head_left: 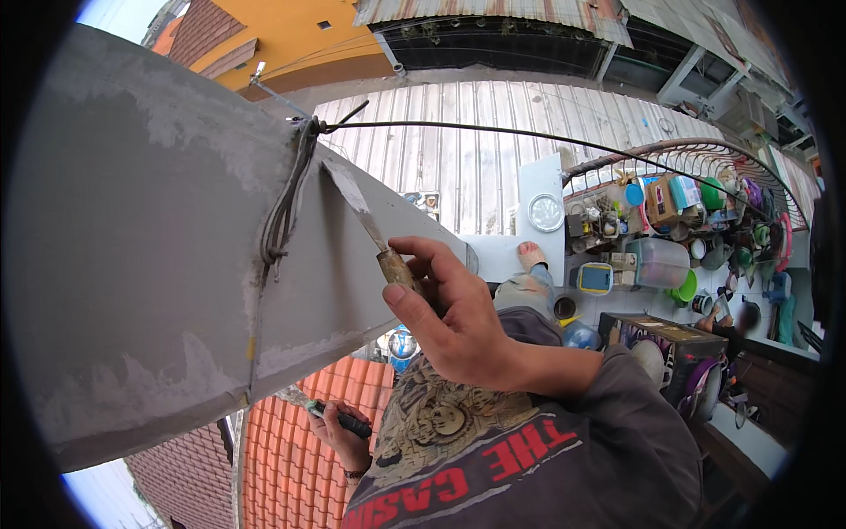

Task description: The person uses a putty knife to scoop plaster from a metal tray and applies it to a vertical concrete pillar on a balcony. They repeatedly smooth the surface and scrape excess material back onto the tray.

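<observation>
My right hand [454, 309] is closed round the worn brown handle of a putty knife [357, 198]. Its long blade, smeared with pale paste, lies against the grey plastered beam [176, 220] or seems to touch it. Lower down, my left hand [339, 432] grips a second scraper [354, 420] with a black handle and a green collar; its pale-coated blade is partly hidden near the beam's lower edge. A bundle of wire [286, 198] is looped round the beam, just left of the right hand's blade. Lighter patches of filler streak the beam's face.
A dark taut cable [493, 129] runs right from the wire knot. Far below are orange roof tiles [308, 450], a corrugated metal roof [458, 110] and a curved railing [687, 143]. Beside my bare foot [531, 256] stand a round lid [545, 212], storage bins and a seated person.
</observation>
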`<state>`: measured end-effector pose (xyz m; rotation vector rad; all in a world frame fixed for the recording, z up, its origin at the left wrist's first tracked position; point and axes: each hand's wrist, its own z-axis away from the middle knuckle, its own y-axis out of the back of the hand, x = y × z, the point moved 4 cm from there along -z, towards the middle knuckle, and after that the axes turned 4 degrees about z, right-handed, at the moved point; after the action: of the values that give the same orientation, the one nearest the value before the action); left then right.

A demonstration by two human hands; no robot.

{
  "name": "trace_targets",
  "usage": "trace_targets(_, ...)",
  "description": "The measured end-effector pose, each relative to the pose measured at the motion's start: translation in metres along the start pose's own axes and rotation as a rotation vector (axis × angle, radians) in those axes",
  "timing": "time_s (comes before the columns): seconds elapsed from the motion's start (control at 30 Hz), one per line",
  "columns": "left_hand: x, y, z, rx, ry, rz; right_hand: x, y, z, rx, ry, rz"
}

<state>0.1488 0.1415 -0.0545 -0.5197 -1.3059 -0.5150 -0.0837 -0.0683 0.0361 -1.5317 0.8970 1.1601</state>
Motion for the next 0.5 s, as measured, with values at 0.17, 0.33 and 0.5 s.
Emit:
trace_targets(0.17,-0.004,-0.003,-0.007,0.030,0.005,-0.025,-0.004,-0.012,-0.001,0.017,0.069,0.025)
trace_targets(0.33,-0.005,-0.006,-0.014,0.036,0.021,-0.008,-0.008,-0.024,0.012,-0.028,0.109,0.114)
trace_targets(0.5,-0.013,0.003,-0.028,0.006,0.024,-0.011,-0.020,-0.011,0.022,-0.061,0.064,0.124)
